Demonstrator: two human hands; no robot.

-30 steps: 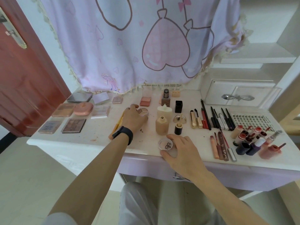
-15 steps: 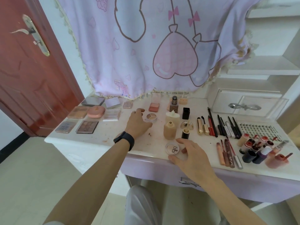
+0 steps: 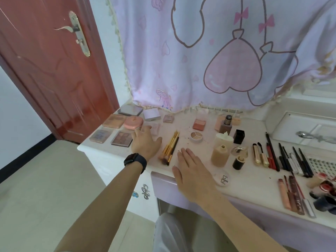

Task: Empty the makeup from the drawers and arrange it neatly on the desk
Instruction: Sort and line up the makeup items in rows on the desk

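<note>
Both hands have shifted left since the earlier frame. The left grip has come off the round three-colour pot, and the right grip has left the round clear compact, which now lies just beside its wrist near the front edge.

Behind everything hangs a pink cartoon-print cloth, with a red-brown door to its left. Below them the white surface carries the makeup in groups. Flat eyeshadow palettes and a pink oval compact sit at the far left. A row of dark pencils and liners lies to the right, with lip gloss tubes nearer the front. Two beige foundation bottles stand upright between the pot and the pencils.

The left grip is wide, palm down with fingers spread, its fingertips reaching a pale palette; it holds nothing. The right grip is also wide and flat, fingers straight and together, holding nothing. A bundle of gold-handled makeup brushes lies slanted between the two, touched by neither. A black smartwatch circles the left wrist and a ring sits on one finger.
</note>
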